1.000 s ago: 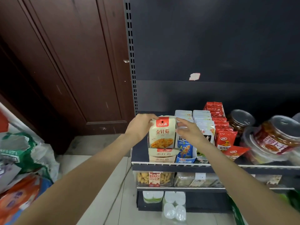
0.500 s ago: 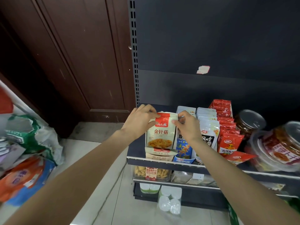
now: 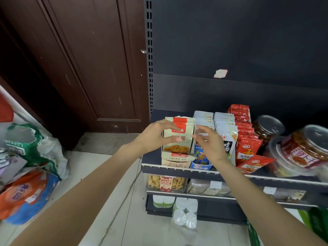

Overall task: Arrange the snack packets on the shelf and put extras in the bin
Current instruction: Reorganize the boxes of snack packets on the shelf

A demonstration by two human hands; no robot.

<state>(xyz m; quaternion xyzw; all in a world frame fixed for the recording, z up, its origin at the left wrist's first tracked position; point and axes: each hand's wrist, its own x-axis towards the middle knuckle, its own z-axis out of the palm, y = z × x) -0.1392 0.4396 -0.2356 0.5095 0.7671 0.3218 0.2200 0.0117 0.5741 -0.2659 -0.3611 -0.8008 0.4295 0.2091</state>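
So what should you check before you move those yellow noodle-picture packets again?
1. Cream packets standing upright in their row: ok.
2. Left hand on them: ok, thumb and fingers touch the front packet's left side.
3. Right hand grip: not ok, fingers are spread and loose beside the packets.
4. Blue packets next door out of the way: cannot tell, the right hand hides most of them.
5. Room behind the row on the shelf: cannot tell.
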